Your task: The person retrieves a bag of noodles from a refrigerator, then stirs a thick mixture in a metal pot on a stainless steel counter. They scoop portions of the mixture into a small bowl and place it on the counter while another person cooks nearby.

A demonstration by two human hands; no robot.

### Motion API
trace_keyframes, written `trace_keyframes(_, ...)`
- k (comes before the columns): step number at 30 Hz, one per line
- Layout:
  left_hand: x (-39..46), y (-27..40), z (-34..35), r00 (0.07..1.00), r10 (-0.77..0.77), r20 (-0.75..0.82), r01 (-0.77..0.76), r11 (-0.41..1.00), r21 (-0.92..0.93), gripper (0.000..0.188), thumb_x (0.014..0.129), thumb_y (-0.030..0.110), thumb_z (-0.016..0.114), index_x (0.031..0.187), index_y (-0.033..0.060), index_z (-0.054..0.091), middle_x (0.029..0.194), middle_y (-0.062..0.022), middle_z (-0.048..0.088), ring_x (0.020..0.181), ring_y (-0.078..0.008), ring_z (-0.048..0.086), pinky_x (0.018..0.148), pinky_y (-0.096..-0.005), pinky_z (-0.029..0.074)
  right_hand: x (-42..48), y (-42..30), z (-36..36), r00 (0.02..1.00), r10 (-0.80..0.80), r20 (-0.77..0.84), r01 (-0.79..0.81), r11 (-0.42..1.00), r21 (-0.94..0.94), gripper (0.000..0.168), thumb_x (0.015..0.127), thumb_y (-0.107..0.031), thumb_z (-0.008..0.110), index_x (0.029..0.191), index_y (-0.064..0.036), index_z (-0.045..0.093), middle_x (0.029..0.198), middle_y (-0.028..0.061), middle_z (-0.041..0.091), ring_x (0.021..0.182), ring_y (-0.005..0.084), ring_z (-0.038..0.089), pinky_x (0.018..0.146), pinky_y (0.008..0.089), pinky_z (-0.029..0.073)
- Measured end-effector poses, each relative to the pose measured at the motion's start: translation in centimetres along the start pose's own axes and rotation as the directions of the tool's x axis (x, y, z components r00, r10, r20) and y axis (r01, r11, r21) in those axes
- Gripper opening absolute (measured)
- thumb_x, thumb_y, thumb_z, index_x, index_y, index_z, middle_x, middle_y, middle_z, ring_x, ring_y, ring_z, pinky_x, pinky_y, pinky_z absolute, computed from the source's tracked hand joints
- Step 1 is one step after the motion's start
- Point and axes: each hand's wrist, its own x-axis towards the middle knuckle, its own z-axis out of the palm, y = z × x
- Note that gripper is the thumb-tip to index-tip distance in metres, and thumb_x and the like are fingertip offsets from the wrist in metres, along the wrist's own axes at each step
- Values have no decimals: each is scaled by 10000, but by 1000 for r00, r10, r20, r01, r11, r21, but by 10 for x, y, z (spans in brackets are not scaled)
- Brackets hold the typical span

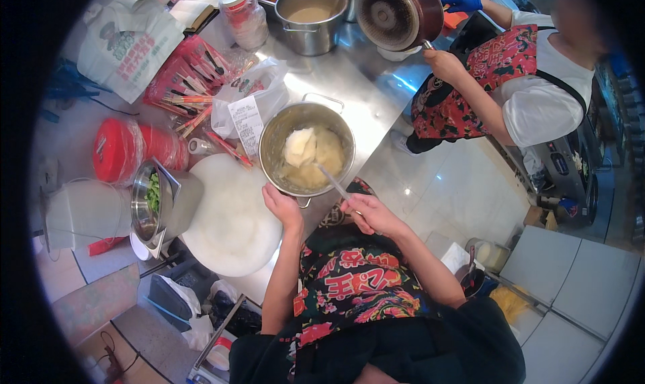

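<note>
A steel pot (265,154) stands near the edge of the metal counter, with a thick pale yellow mixture (328,154) and a smoother, paler lump (301,146) in it. My left hand (283,207) rests against the pot's near left wall, beside its lower handle. My right hand (370,213) grips the handle of a metal utensil (333,180), whose far end dips into the mixture; its head is hidden there. A round white board (229,217) lies left of my left hand.
A co-worker (473,86) at the upper right holds a dark red pan (398,16) over the counter. Beyond my pot stands a larger steel pot of brownish liquid (310,18). Left are a plastic bag (274,81), wrapped red lids (113,149) and a steel container of chopped greens (152,192).
</note>
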Motion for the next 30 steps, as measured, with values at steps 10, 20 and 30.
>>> trace_keyframes(10, 2, -9, -11, 998, 0, 60, -3, 999, 44, 269, 1036, 316, 424, 962, 76, 518, 844, -4, 533, 675, -78, 511, 530, -228, 395, -2, 6, -2, 1000, 0, -19, -1, 999, -32, 305, 1064, -251, 392, 1021, -3, 564, 500, -17, 426, 362, 79, 382, 372, 220, 315)
trace_keyframes(20, -7, 7, -1, 997, -30, 68, 26, 998, 63, 264, 1034, 311, 414, 944, 74, 485, 777, 3, 487, 585, -68, 447, 466, -236, 337, -3, 3, -4, 1000, -12, -1, 12, 1000, 6, 306, 1068, -269, 395, 1016, -10, 548, 494, -25, 409, 356, 79, 365, 368, 226, 293)
trace_keyframes(30, -9, 12, 9, 997, -70, 13, 71, 995, -73, 248, 1030, 303, 419, 965, 72, 482, 826, -9, 500, 645, -80, 482, 493, -241, 370, -4, -2, -2, 1000, -29, 11, 29, 1000, 6, 302, 1068, -255, 390, 1024, -3, 551, 504, -26, 420, 362, 74, 369, 368, 223, 294)
